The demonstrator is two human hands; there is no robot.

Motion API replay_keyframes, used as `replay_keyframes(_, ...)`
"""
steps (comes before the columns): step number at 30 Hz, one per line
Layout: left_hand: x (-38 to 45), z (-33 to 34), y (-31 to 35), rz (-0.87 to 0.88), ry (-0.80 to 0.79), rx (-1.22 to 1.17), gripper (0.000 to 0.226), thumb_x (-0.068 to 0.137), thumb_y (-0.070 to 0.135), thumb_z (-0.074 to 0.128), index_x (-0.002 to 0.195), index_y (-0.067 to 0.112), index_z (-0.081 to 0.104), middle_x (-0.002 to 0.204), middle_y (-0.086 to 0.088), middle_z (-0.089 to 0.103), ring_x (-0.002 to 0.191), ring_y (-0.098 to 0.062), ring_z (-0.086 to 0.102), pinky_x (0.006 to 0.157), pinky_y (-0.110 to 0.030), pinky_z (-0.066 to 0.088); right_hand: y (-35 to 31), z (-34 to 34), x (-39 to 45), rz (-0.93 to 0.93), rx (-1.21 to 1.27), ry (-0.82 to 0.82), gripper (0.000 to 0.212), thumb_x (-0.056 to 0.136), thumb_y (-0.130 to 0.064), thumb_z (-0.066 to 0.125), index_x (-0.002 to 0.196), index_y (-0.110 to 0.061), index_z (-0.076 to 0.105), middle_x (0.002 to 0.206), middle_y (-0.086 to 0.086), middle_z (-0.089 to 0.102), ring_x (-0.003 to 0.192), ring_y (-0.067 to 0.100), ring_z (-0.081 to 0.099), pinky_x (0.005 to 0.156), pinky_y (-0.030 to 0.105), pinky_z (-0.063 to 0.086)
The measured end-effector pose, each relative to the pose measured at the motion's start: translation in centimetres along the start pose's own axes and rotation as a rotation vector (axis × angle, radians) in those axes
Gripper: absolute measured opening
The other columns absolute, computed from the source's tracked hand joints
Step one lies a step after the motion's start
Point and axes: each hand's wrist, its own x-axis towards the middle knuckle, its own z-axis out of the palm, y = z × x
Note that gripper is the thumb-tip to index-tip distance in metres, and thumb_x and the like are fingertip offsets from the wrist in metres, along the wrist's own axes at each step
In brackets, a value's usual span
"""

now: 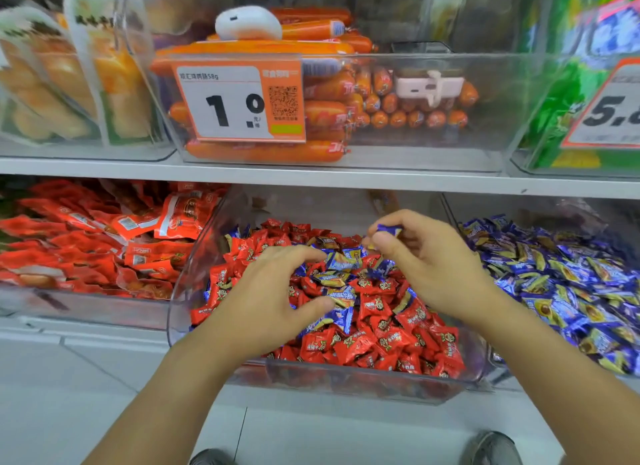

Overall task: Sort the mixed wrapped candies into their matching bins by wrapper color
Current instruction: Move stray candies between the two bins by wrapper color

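A clear middle bin [346,385] on the lower shelf holds mostly red wrapped candies [377,343] with several blue wrapped candies [341,262] mixed in on top. The bin to its right [450,212] is filled with blue candies [561,284]. My right hand [426,260] hovers over the middle bin and pinches a blue candy [389,230] between thumb and fingertips. My left hand [270,298] is over the same pile, fingers and thumb spread and curved around blue candies, thumb touching one; it holds nothing.
A bin of red snack packets [104,243] stands at the left. The shelf above carries a clear bin of orange sausages [329,115] with a price tag [239,101]. White floor tiles and my shoes [491,447] lie below.
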Motion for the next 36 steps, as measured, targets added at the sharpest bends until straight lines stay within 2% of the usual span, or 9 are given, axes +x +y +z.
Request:
replay_keyframes(4,0.0,-0.1,0.5,0.025,-0.094,0.124,0.068,0.069,0.061,0.076,0.129,0.043,0.049,0.122,0.024,0.042,0.120,-0.001,0.030,0.101,-0.024,0.030,0.0,-0.4,-0.3,-0.002,-0.004,-0.046,0.028,0.103,-0.014,0.045,0.109,-0.039,0.055,0.099,-0.007,0.070,0.074,0.007,0.068,0.068,0.038,0.057)
replay_keyframes(7,-0.8,-0.3,0.4,-0.022,-0.061,0.230,0.054,0.066,0.062,0.077,0.110,0.043,0.052,0.106,0.020,0.041,0.104,-0.005,0.034,0.090,-0.025,0.033,0.5,-0.5,-0.5,0.039,-0.166,-0.229,0.030,0.103,-0.012,0.043,0.109,-0.039,0.056,0.098,-0.014,0.061,0.066,0.014,0.061,0.067,0.031,0.052)
replay_keyframes(9,-1.6,-0.3,0.3,-0.083,-0.084,0.226,0.043,0.069,0.059,0.076,0.100,0.039,0.054,0.098,0.019,0.043,0.098,-0.005,0.042,0.085,-0.024,0.038,0.5,-0.2,-0.5,0.059,-0.204,-0.283,0.021,0.100,-0.017,0.050,0.104,-0.037,0.058,0.096,-0.007,0.056,0.061,0.005,0.052,0.066,0.023,0.047)
replay_keyframes(11,-2.1,-0.3,0.4,-0.133,-0.105,0.201,0.039,0.072,0.054,0.077,0.102,0.037,0.060,0.099,0.018,0.047,0.094,-0.002,0.048,0.081,-0.022,0.041,0.1,0.3,-0.5,0.044,-0.201,-0.280,0.010,0.093,-0.031,0.062,0.100,-0.037,0.059,0.106,-0.008,0.058,0.079,-0.002,0.058,0.080,0.020,0.049)
replay_keyframes(14,-1.9,-0.5,0.6,-0.182,-0.116,0.183,0.040,0.073,0.043,0.081,0.110,0.035,0.065,0.101,0.016,0.049,0.080,0.006,0.046,0.069,-0.009,0.034,-0.6,1.2,-0.8,-0.038,-0.274,-0.319,0.027,0.081,-0.051,0.072,0.102,-0.039,0.060,0.111,-0.015,0.059,0.104,0.000,0.056,0.093,0.025,0.044)
replay_keyframes(21,-1.9,-1.3,0.3,-0.212,-0.069,0.090,0.037,0.070,0.022,0.087,0.104,0.030,0.073,0.096,0.014,0.055,0.071,-0.001,0.055,0.067,-0.010,0.043,-1.2,4.3,-1.4,-0.193,-0.518,-0.431,0.037,0.085,-0.051,0.069,0.119,-0.038,0.061,0.091,-0.013,0.039,0.098,0.010,0.039,0.080,0.026,0.034)
replay_keyframes(26,-2.2,-1.4,0.2,-0.163,0.055,0.021,0.031,0.081,0.004,0.069,0.093,0.031,0.075,0.089,0.014,0.061,0.083,0.001,0.057,0.067,-0.006,0.043,-0.8,3.7,-1.1,-0.171,-0.506,-0.418,0.019,0.094,-0.034,0.059,0.112,-0.034,0.064,0.098,-0.009,0.057,0.096,0.012,0.054,0.086,0.034,0.046)
replay_keyframes(32,-1.6,-1.0,0.6,-0.104,0.185,-0.039,0.035,0.096,0.001,0.046,0.100,0.028,0.068,0.099,0.007,0.059,0.089,-0.002,0.055,0.075,-0.009,0.039,-1.0,2.2,-0.5,-0.022,-0.343,-0.375,0.021,0.089,-0.026,0.062,0.109,-0.033,0.067,0.084,-0.011,0.063,0.066,0.004,0.057,0.063,0.013,0.038)
replay_keyframes(36,-1.4,0.4,1.6,-0.026,0.001,0.023,0.017,0.095,0.034,0.055,0.110,0.030,0.063,0.098,0.014,0.046,0.102,-0.005,0.039,0.084,-0.011,0.033,-1.1,2.0,-0.3,0.041,-0.303,-0.399,0.019,0.091,-0.032,0.060,0.109,-0.029,0.066,0.084,-0.003,0.066,0.059,0.008,0.058,0.059,0.020,0.047)
